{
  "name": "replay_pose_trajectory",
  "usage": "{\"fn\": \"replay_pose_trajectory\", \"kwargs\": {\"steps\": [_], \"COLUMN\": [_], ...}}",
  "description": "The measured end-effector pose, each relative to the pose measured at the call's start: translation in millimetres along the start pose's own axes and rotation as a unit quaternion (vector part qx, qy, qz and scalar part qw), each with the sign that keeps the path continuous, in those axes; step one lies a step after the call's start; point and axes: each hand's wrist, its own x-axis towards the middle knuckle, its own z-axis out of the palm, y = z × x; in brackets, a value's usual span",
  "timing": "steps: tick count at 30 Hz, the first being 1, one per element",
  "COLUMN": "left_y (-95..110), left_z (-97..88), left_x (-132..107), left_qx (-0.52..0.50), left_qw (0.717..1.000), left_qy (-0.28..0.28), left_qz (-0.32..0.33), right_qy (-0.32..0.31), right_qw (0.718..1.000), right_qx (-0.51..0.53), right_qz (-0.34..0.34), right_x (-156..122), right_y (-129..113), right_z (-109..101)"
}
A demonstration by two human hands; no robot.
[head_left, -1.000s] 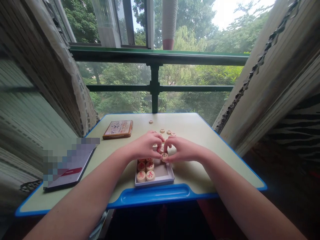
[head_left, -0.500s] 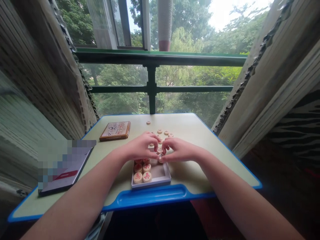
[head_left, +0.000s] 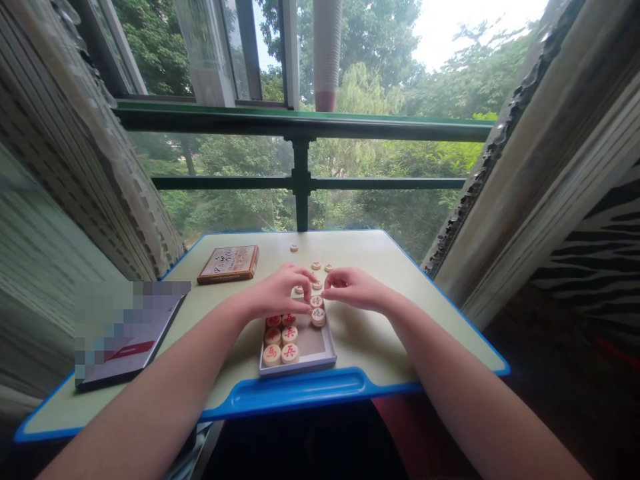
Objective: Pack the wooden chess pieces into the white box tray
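My left hand (head_left: 284, 292) hovers over the far left part of a shallow white box (head_left: 297, 368). Its thumb and forefinger are parted, the thumb tip close to a black-lettered Chinese chess piece (head_left: 318, 316) in the box. Just beyond that piece sits another black-lettered one (head_left: 317, 302). My right hand (head_left: 356, 288) is beside the box's far right corner, fingers bent and slightly apart, with no piece visible in them. Red-lettered pieces (head_left: 290, 354) stand in two columns along the box's left side; my left hand hides the farther ones.
Several loose pieces (head_left: 316, 265) lie on the table beyond my hands, with one piece (head_left: 294, 247) farther back. A brown patterned box (head_left: 229, 264) lies at the back left. A dark flat item (head_left: 150, 333), partly blurred, is at the left. A blue trough (head_left: 300, 385) runs along the front edge.
My right hand has let go of the black-lettered piece in the box and moved slightly away from me. My left hand has hardly moved. The view has shifted slightly.
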Motion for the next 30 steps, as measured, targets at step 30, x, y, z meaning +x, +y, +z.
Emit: {"fn": "replay_pose_trajectory", "kwargs": {"steps": [30], "left_y": [-54], "left_z": [-2.0], "left_x": [8], "left_qx": [0.091], "left_qw": [0.966], "left_qy": [0.168], "left_qz": [-0.173], "right_qy": [0.16], "right_qw": [0.965], "right_qx": [-0.195], "right_qz": [0.074], "right_x": [21], "right_y": [41], "right_z": [-7]}}
